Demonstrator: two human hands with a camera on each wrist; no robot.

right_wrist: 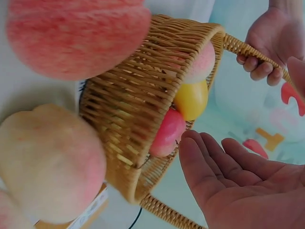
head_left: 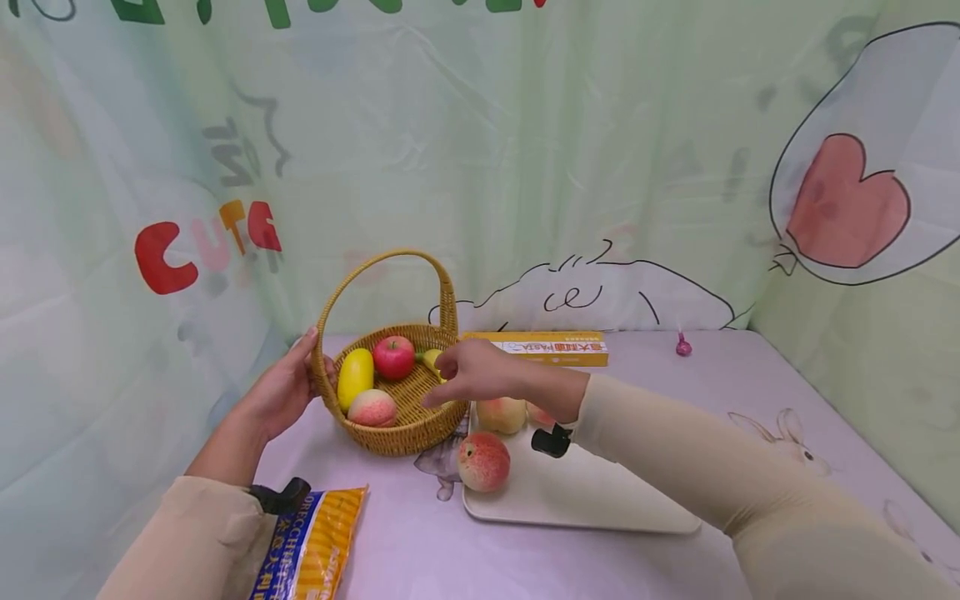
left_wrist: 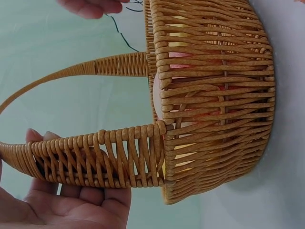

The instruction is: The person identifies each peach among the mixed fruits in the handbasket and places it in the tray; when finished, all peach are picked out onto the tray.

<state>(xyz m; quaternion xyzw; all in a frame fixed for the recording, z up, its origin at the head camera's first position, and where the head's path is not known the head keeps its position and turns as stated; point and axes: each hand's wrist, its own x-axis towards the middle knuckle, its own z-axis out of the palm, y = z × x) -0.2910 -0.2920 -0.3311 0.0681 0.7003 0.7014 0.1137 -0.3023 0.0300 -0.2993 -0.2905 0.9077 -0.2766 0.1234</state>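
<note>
My left hand grips the left side of the handle of a wicker basket, its fingers curled round the weave in the left wrist view. Inside lie a yellow mango-like fruit, a red apple, a pink-white peach and a yellow banana-like fruit, partly covered by my other hand. Over the basket's right rim hovers my right hand, fingers loosely extended and holding nothing. A red peach sits at the near left corner of a white tray; a paler peach is behind it.
An orange pasta box lies at the back, beyond the tray. Close to my left forearm is a blue-and-orange pasta bag. A small pink object lies at the back right. Another peach on the tray is partly hidden beneath my right arm.
</note>
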